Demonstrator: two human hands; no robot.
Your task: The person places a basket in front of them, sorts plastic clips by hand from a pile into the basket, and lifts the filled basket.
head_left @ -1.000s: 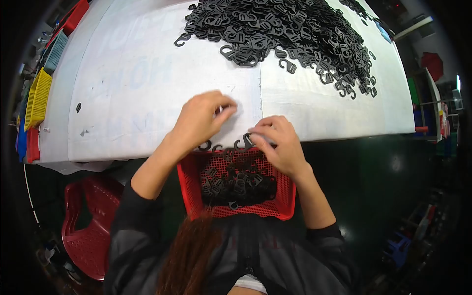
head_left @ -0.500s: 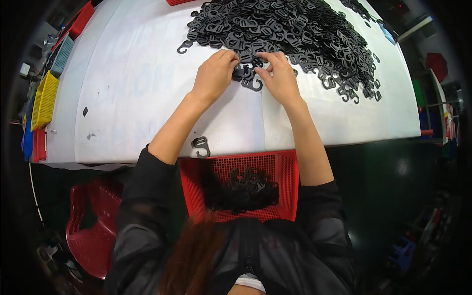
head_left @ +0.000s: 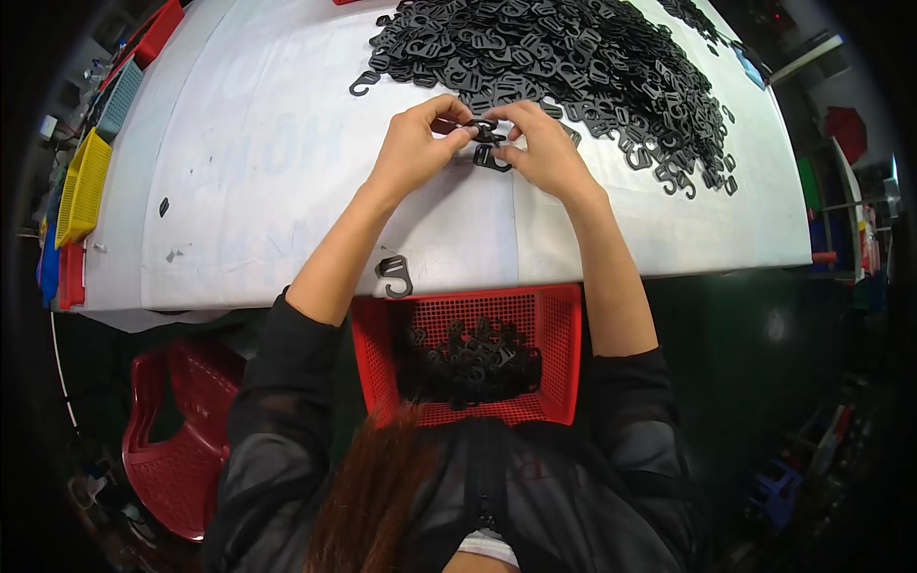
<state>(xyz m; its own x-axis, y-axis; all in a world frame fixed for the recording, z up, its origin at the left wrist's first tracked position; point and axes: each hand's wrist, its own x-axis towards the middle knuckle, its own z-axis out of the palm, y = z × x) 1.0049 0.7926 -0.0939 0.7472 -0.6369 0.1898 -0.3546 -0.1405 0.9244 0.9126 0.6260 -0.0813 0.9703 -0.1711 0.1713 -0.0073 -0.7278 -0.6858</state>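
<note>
My left hand (head_left: 417, 148) pinches a black plastic hook buckle (head_left: 485, 131) between thumb and fingertips, close above the table. From the other side, the curled fingers of my right hand (head_left: 547, 151) close on the same small cluster of black hooks. Another slotted hook (head_left: 489, 158) shows just below, by my right fingertips. Behind both hands rises a big pile of the same hooks (head_left: 573, 67). How many pieces are between my fingers I cannot tell.
A single hook (head_left: 394, 275) lies at the front edge of the white table (head_left: 287, 210). Beneath that edge a red basket (head_left: 564, 353) holds many hooks. A dark red chair (head_left: 172, 458) stands at lower left. Yellow (head_left: 84, 186) and blue (head_left: 118, 100) baskets line the left side.
My left thumb and fingers have moved right and now pinch a hook near my right hand. The hook end that hung below between the hands has shifted up towards my right fingers.
</note>
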